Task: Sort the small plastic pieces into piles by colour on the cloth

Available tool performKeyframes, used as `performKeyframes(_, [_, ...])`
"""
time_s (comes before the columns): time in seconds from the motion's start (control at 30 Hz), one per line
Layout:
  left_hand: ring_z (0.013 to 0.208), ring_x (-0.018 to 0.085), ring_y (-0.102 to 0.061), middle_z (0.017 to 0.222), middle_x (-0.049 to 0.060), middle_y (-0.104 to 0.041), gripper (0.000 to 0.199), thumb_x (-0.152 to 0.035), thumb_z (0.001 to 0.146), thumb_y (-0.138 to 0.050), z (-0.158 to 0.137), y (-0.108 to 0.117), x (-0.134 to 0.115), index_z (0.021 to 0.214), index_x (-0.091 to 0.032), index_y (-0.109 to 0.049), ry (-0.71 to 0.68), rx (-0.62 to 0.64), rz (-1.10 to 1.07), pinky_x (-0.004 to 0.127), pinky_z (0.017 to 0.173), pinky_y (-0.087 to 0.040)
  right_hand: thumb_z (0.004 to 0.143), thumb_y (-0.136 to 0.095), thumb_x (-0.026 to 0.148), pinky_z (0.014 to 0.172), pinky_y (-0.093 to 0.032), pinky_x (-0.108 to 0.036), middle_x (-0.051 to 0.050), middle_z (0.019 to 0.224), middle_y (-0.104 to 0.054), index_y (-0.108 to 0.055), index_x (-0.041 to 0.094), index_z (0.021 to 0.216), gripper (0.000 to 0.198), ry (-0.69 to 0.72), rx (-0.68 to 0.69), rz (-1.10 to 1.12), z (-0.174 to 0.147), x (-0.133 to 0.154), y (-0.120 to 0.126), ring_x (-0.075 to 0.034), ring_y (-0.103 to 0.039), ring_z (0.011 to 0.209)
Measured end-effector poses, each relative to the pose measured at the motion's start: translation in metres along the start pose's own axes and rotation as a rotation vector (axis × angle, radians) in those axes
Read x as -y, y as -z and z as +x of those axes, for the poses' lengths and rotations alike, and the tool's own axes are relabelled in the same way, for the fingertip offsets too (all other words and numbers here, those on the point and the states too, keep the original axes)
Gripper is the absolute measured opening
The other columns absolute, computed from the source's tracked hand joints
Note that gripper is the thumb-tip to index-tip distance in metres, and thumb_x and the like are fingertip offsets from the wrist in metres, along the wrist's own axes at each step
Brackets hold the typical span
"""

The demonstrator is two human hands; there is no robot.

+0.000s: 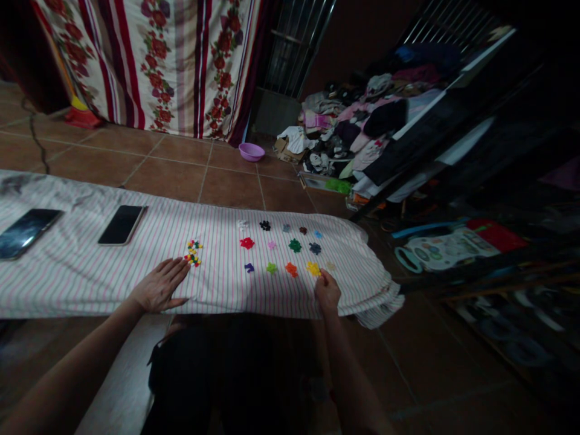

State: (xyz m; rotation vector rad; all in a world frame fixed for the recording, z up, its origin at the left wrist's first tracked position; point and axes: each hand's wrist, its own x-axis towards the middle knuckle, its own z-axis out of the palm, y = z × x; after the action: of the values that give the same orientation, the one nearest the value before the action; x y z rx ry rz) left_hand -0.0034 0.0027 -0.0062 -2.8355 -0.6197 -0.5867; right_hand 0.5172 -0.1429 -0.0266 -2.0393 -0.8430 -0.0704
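Observation:
My left hand point(162, 285) lies flat on the striped cloth, fingers stretched out. Its fingertips are at a mixed pile of small red, yellow, green and white pieces point(193, 252). At the near right, my right hand point(328, 292) is curled with its fingertips pinched at the edge of a yellow pile point(312, 268); whatever is between them is too small to make out. Small single-colour piles form rows to its left and beyond, among them orange pieces point(291, 269), lime pieces point(270, 268), purple pieces point(249, 267), red pieces point(247, 243) and dark green pieces point(295, 245).
Two phones, a light-edged one point(121, 225) and a darker one point(28, 233), lie on the cloth's left part. A purple basin point(251, 151) stands on the tiled floor beyond. Heaped clothes point(353, 121) fill the back right, by a floral curtain point(181, 66).

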Motion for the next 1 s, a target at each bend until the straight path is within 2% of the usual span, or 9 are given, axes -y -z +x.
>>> performKeyframes(0.23, [0.127, 0.039, -0.049, 0.137, 0.026, -0.053, 0.076, -0.060, 0.089, -0.052, -0.001, -0.001, 0.001, 0.141, -0.003, -0.046, -0.024, -0.007, 0.033, 0.054, 0.101, -0.043, 0.078, -0.040, 0.034, 0.095, -0.049, -0.044, -0.015, 0.107, -0.072, -0.071, 0.012, 0.107, 0.048, 0.054, -0.038, 0.007, -0.007, 0.005, -0.001, -0.026, -0.064, 0.102])
performKeyframes(0.53, [0.130, 0.039, -0.046, 0.140, 0.025, -0.051, 0.077, -0.062, 0.090, -0.048, -0.001, 0.002, -0.001, 0.141, -0.004, -0.046, 0.026, 0.087, 0.020, 0.052, 0.106, -0.039, 0.074, -0.044, 0.034, 0.101, -0.047, -0.046, -0.015, 0.118, -0.069, -0.067, 0.012, 0.118, 0.054, -0.055, 0.024, 0.170, -0.008, -0.001, 0.003, -0.027, -0.063, 0.109])
performKeyframes(0.7, [0.130, 0.040, -0.046, 0.140, 0.026, -0.050, 0.077, -0.060, 0.089, -0.049, 0.001, 0.005, -0.002, 0.141, -0.003, -0.045, 0.037, 0.116, 0.019, 0.052, 0.107, -0.037, 0.074, -0.048, 0.036, 0.096, -0.049, -0.044, -0.014, 0.111, -0.071, -0.068, 0.012, 0.114, 0.051, -0.095, 0.008, 0.194, -0.009, 0.001, 0.003, -0.027, -0.065, 0.103])
performKeyframes(0.87, [0.131, 0.038, -0.046, 0.140, 0.025, -0.050, 0.077, -0.061, 0.090, -0.047, 0.001, 0.004, -0.003, 0.141, -0.004, -0.045, 0.048, 0.127, 0.001, 0.052, 0.107, -0.036, 0.078, -0.050, 0.042, 0.087, -0.052, -0.042, -0.012, 0.099, -0.072, -0.070, 0.014, 0.106, 0.044, -0.065, -0.101, 0.214, -0.020, 0.030, -0.006, -0.027, -0.065, 0.095])
performKeyframes(1.0, [0.131, 0.038, -0.045, 0.141, 0.025, -0.049, 0.077, -0.062, 0.090, -0.046, 0.001, 0.005, -0.003, 0.141, -0.005, -0.046, 0.049, 0.145, 0.011, 0.052, 0.108, -0.035, 0.082, -0.048, 0.045, 0.090, -0.051, -0.043, -0.014, 0.104, -0.070, -0.069, 0.014, 0.105, 0.043, 0.014, -0.073, 0.225, -0.036, 0.073, -0.015, -0.027, -0.064, 0.100])
